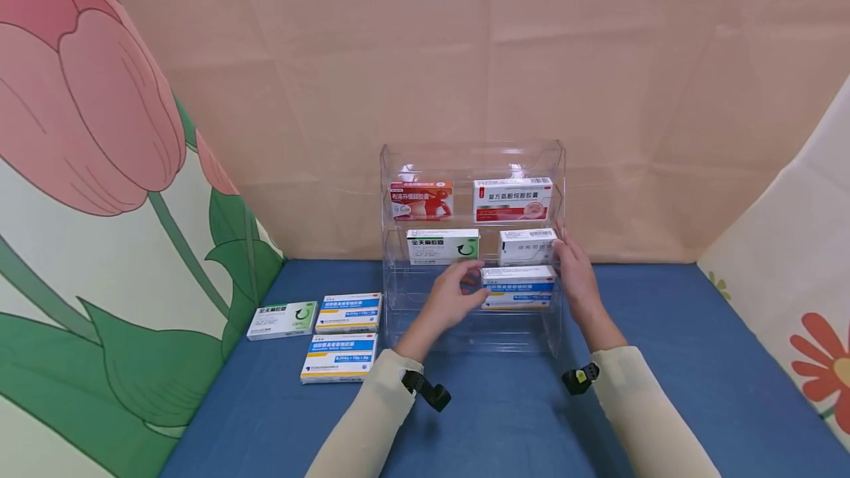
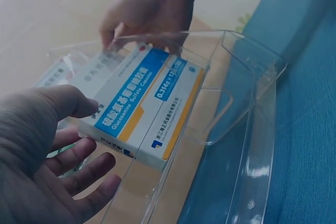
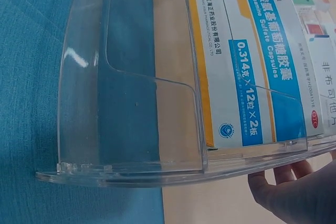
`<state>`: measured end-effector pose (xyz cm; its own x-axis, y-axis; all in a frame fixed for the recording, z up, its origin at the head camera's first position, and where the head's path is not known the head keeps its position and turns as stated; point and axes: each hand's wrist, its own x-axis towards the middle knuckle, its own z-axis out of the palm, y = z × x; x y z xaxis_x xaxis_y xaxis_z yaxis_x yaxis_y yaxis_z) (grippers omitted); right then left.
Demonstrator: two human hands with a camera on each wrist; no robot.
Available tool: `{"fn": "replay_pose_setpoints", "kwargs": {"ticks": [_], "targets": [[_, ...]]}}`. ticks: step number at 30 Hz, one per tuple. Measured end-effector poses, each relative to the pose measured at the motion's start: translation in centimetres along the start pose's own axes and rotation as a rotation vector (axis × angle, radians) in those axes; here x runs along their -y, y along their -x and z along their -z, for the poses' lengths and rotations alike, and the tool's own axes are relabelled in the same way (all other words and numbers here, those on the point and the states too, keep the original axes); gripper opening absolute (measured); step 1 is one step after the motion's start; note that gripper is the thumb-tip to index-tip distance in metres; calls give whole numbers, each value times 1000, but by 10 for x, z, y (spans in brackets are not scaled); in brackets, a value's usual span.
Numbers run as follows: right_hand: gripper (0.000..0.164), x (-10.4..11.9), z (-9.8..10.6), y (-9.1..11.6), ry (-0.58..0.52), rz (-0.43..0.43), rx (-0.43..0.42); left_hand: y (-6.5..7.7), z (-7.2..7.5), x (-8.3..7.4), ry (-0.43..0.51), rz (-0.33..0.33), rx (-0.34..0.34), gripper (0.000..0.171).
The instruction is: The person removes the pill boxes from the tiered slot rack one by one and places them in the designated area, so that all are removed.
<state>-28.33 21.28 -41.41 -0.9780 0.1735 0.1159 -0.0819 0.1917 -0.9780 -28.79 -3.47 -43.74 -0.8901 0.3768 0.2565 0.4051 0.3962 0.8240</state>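
A clear plastic display rack [image 1: 432, 319] stands on the blue table with medicine boxes on its tiers. On the lower tier, toward the right, sits a blue and white glucosamine capsule box [image 1: 518, 288]. My left hand [image 1: 454, 297] is at this box's left end; in the left wrist view the thumb tip is right at its corner, with the other fingers spread apart below. My right hand [image 1: 579, 275] grips the rack's right side panel, fingers [image 3: 286, 174] against its outer face. Just above the glucosamine box is a white box [image 1: 524, 247].
On the upper tier are a red box [image 1: 421, 201] and a red-white box [image 1: 513, 200]; a green-white box [image 1: 443, 247] sits in the middle one. Left of the rack lie another green-white box [image 1: 282, 321] and two glucosamine boxes [image 1: 348, 313]. A beige cloth [image 1: 432, 43] hangs behind.
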Motion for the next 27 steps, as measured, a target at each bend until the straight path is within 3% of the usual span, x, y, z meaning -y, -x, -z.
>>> {"fn": "replay_pose_setpoints", "kwargs": {"ticks": [5, 17, 27], "targets": [[53, 2, 0, 2, 2, 8, 0, -2, 0, -1, -43, 8, 8, 45], [54, 2, 0, 3, 41, 27, -19, -5, -2, -6, -48, 56, 44, 33], [53, 0, 0, 0, 11, 47, 8, -6, 5, -10, -11, 6, -7, 31]]}}
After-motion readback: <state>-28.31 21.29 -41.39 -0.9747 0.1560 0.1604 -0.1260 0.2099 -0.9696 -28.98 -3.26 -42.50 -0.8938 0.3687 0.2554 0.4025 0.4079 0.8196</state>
